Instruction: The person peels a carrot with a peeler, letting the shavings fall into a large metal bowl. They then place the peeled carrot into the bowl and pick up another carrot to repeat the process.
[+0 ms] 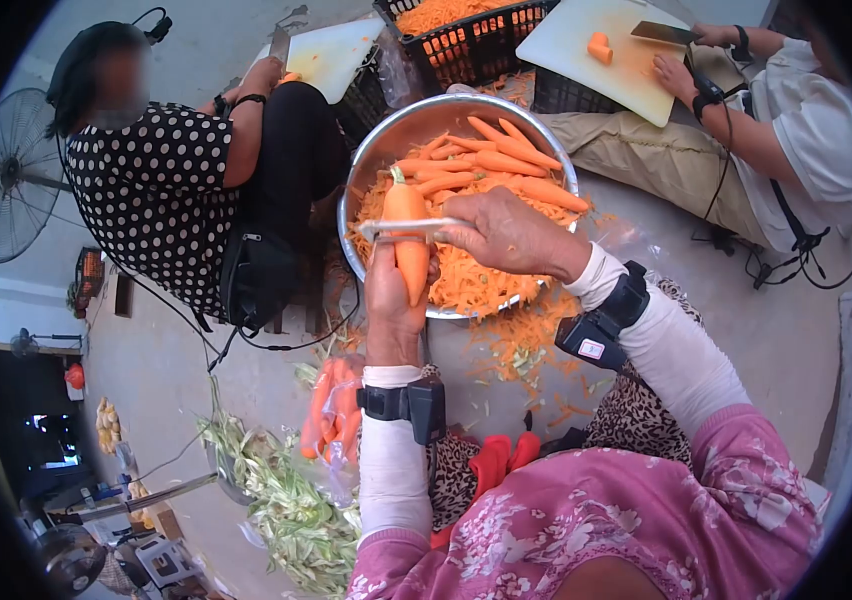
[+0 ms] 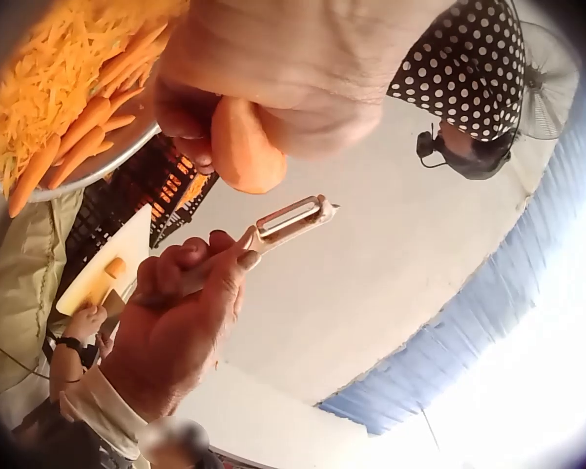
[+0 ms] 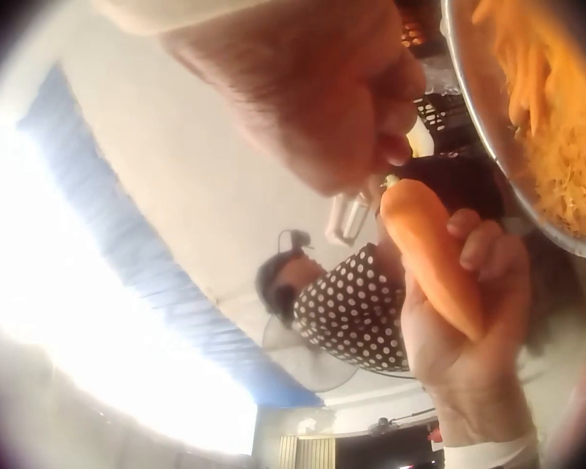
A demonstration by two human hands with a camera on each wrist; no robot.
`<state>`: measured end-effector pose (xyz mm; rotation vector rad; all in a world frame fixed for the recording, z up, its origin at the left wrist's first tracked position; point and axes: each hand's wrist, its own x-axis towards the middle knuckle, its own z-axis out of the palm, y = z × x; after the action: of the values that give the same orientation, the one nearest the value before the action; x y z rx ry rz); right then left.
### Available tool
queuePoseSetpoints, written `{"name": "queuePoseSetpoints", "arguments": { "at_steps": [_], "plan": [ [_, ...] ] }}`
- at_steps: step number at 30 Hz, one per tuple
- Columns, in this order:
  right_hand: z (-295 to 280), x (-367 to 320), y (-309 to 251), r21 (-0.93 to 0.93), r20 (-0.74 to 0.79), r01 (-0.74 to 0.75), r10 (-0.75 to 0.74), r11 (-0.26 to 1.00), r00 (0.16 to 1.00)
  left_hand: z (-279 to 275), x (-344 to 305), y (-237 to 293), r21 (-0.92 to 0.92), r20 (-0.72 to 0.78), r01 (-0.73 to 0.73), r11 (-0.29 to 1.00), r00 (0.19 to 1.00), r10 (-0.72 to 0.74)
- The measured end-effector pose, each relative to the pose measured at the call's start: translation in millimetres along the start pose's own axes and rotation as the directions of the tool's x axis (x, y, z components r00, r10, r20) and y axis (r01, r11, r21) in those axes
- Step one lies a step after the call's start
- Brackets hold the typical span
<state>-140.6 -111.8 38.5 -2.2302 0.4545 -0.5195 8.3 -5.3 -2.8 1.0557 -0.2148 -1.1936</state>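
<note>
My left hand (image 1: 393, 305) grips a thick orange carrot (image 1: 405, 215), its stem end pointing away from me and its tip toward my wrist. In my right hand (image 1: 511, 235) is a pale-handled peeler (image 2: 291, 219), its head lying across the carrot in the head view. The left wrist view shows the peeler's metal blade and the fingers curled round its handle. Beneath both hands stands a wide metal bowl (image 1: 354, 190), holding several whole carrots (image 1: 516, 160) on a heap of orange shreds (image 1: 481, 290).
Two people sit across from me at white cutting boards (image 1: 556, 45), one holding a knife (image 1: 664, 33). A black crate (image 1: 476, 50) of shreds stands behind the bowl. At my left lie a bag of carrots (image 1: 331, 410) and pale green trimmings (image 1: 291, 510). Peelings litter the floor.
</note>
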Motion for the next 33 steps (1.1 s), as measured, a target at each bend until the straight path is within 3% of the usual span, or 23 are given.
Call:
{"name": "queuePoseSetpoints", "arguments": {
  "at_steps": [4,8,10,11,14,15,17,18,21,22,24,26,28,30,32,33],
  "plan": [
    [12,-1,8,-0.067,-0.037,-0.02,0.018,0.998,0.999,-4,2,0,-0.06,0.04,-0.015,0.998,0.999,0.017],
    [1,14,31,-0.123,-0.155,-0.077,0.057,0.989,0.986,-1,-4,2,0.067,0.097,-0.102,0.993,0.991,0.095],
    [-3,21,54,-0.217,-0.282,-0.173,0.107,0.961,0.953,8,-10,3,0.131,0.1,-0.115,0.985,0.99,0.103],
    [-8,16,62,-0.281,-0.234,-0.263,0.2,0.923,0.952,14,-15,4,0.132,0.118,-0.116,0.984,0.988,0.1],
    [-7,20,78,-0.18,-0.223,-0.303,0.261,0.936,0.939,15,-13,7,0.137,0.108,-0.115,0.984,0.989,0.101],
    [-10,21,72,-0.191,-0.21,-0.297,0.257,0.936,0.943,8,-8,7,0.049,0.161,-0.08,0.996,0.984,0.071],
    [-16,21,46,-0.111,-0.307,-0.213,0.17,0.971,0.936,7,-2,10,-0.123,0.215,0.008,0.992,0.976,0.018],
    [-13,20,37,-0.109,-0.307,-0.215,0.173,0.971,0.936,4,0,10,-0.121,0.214,0.01,0.993,0.977,0.016],
    [1,13,22,0.176,-0.237,-0.008,0.05,0.984,0.97,-7,2,5,-0.285,0.284,0.121,0.951,0.958,-0.037],
    [4,11,20,0.176,-0.239,-0.008,0.051,0.984,0.97,-7,2,5,-0.283,0.284,0.121,0.951,0.958,-0.037],
    [6,6,12,0.068,-0.051,-0.03,0.033,0.997,0.998,-6,3,5,-0.321,0.244,0.147,0.936,0.967,-0.068],
    [3,5,10,0.037,-0.048,-0.069,0.071,0.997,0.996,-8,1,6,-0.285,0.281,0.139,0.949,0.958,-0.056],
    [-4,10,22,-0.1,-0.304,-0.048,0.016,0.994,0.952,-5,-5,5,-0.249,0.316,0.126,0.96,0.948,-0.042],
    [-17,16,48,-0.08,-0.312,-0.127,0.096,0.989,0.945,3,-14,8,-0.145,0.332,0.071,0.987,0.943,-0.019],
    [-19,16,61,-0.086,-0.209,-0.272,0.249,0.958,0.946,3,-12,10,-0.127,0.388,0.094,0.987,0.921,-0.037],
    [-18,19,54,-0.081,-0.307,-0.271,0.234,0.959,0.923,1,-8,9,-0.174,0.385,0.107,0.979,0.922,-0.033]
  ]
}}
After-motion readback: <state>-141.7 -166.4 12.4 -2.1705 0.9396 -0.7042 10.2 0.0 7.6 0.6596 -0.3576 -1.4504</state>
